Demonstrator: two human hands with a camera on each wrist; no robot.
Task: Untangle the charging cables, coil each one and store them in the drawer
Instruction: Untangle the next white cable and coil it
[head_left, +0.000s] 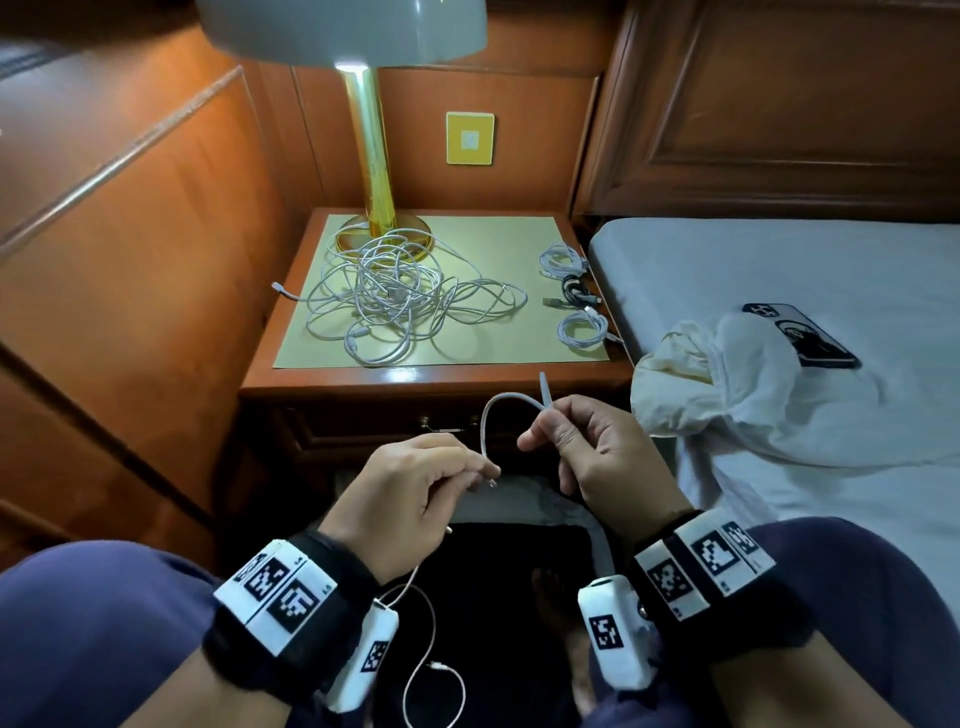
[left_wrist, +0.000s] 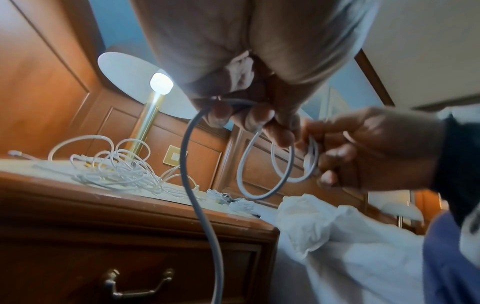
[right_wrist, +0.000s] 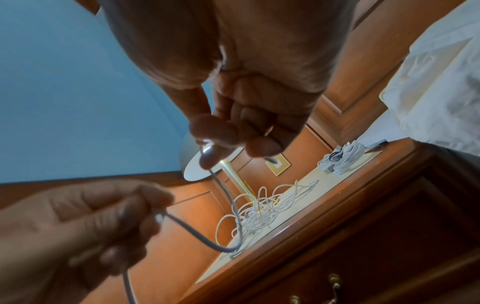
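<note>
Both my hands hold one white cable (head_left: 491, 410) in front of the nightstand, and it arcs between them. My left hand (head_left: 415, 488) pinches it near a plug, the rest trailing down past my lap (head_left: 415, 670). My right hand (head_left: 587, 447) pinches the other part, its end sticking up. Small loops of this cable (left_wrist: 262, 164) hang between the two hands in the left wrist view. A tangled heap of white cables (head_left: 395, 296) lies on the nightstand top (head_left: 332, 384). The drawer (head_left: 363, 431) below is closed.
Three coiled cables (head_left: 576, 296), two white and one black, line the nightstand's right edge. A brass lamp (head_left: 371, 171) stands at the back. A bed (head_left: 805, 270) on the right carries a crumpled white cloth (head_left: 727, 384) and a phone (head_left: 800, 335). Wood panelling closes the left.
</note>
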